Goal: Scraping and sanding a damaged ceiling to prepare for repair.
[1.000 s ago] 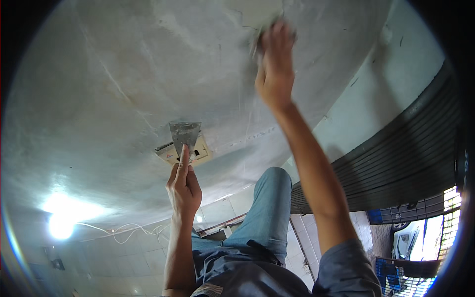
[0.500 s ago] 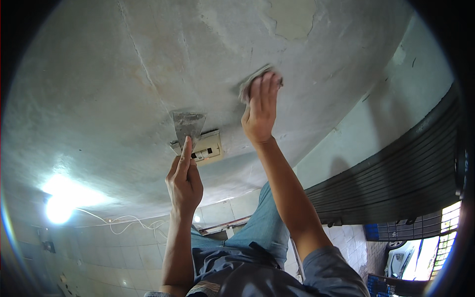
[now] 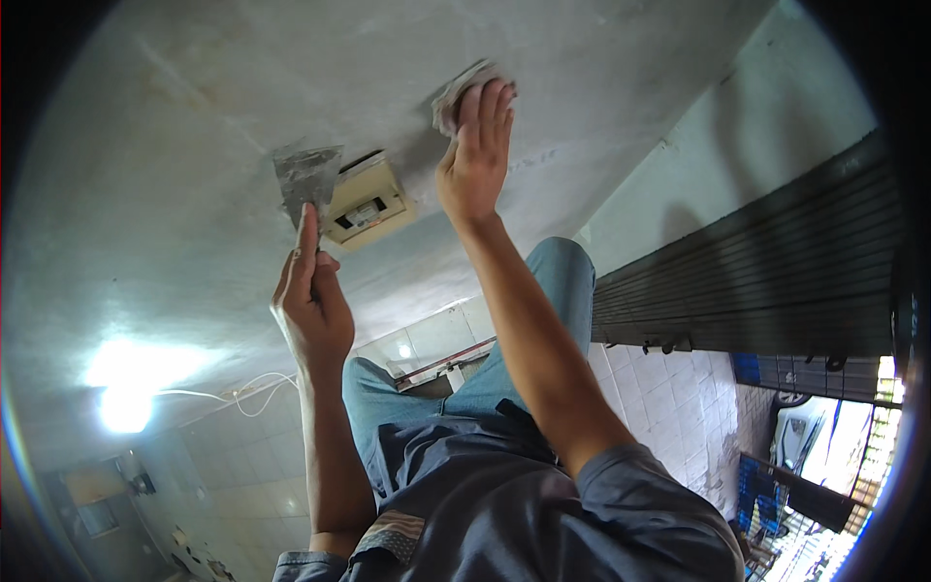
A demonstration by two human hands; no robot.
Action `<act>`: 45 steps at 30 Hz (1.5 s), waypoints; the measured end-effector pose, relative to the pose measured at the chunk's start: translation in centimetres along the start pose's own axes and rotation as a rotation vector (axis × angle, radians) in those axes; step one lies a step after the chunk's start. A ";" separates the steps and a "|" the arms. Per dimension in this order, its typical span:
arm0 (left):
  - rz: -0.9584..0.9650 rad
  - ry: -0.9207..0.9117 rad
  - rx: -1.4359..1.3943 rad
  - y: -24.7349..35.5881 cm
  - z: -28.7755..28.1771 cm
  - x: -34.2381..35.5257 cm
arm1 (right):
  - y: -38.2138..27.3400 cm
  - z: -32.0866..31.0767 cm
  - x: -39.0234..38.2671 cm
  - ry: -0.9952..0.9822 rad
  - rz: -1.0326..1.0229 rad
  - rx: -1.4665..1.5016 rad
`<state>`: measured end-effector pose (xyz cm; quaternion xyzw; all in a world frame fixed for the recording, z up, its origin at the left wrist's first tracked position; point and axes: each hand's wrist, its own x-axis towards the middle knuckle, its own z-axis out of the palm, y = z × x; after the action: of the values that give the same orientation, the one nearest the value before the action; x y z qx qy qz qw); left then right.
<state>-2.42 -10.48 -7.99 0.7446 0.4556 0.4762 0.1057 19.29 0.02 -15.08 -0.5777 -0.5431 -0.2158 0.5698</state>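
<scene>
My left hand [image 3: 315, 310] grips a putty knife [image 3: 306, 177], index finger stretched along its wide, smeared metal blade. The blade is beside the left edge of a cream breaker box [image 3: 373, 206] set in the grey plastered surface [image 3: 213, 204]. Whether the blade touches the plaster, I cannot tell. Up and to the right of the box, my right hand [image 3: 473, 165] presses a folded pale grey pad [image 3: 454, 97] flat against the plaster. Its material, cloth or abrasive sheet, is unclear; the fingers cover part of it.
A glowing lamp [image 3: 126, 409] with a loose white cable [image 3: 257, 396] is at the left. At the right hangs a dark ribbed roller shutter [image 3: 747, 262] beside a pale wall [image 3: 698, 175]. A barred opening shows a parked vehicle [image 3: 797, 432] outside. Tiles [image 3: 233, 466] line the lower background.
The whole view has shifted, so box and hands sit higher and further left. Against the box, the putty knife has moved slightly left. The pad remains up and right of the box.
</scene>
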 end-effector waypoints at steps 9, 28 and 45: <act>-0.057 -0.090 0.028 -0.8 -0.1 -1.0 | 5.8 0.0 -7.2 -0.170 1.569 0.245; -0.017 -0.134 0.045 0.4 0.4 0.7 | 1.8 -1.5 11.6 0.487 -0.276 -0.297; 0.024 0.060 -0.077 3.4 0.0 3.6 | -0.1 -3.4 15.2 0.328 -0.113 0.062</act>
<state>0.02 -9.58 -3.82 0.7310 0.4309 0.5166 0.1148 25.30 2.79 -0.95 -0.4855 -0.4806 -0.3221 0.6554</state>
